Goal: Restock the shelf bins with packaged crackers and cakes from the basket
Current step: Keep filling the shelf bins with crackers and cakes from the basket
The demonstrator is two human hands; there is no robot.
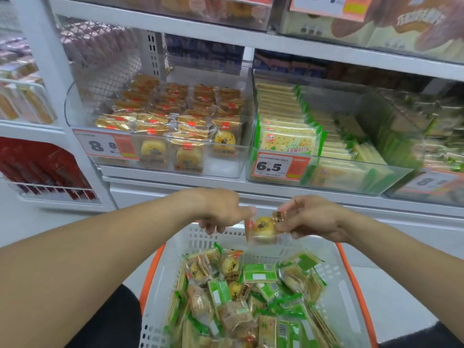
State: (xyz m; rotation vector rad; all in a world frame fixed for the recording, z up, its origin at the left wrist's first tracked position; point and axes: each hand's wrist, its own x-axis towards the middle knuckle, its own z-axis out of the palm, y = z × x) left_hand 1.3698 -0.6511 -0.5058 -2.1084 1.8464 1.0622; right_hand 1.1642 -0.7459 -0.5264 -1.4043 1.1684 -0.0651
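Both hands above the basket [334,277]: right hand [311,217] pinches a wrapped cake [262,228]; left hand [221,209], fingers curled, apparently pinches its edge.

A shop aisle, at the snack shelves.

White metal shelving [175,25] carries clear plastic bins [160,146] filled with rows of wrapped cakes [175,109] and green-edged cracker packs [288,139]. Orange-and-white price tags [105,145] are fixed to the bin fronts, one reading 6.5 [280,167]. Below stands a white shopping basket [334,277] with orange handles, heaped with the same packaged goods. A wire rack [50,192] of red packs hangs at left.
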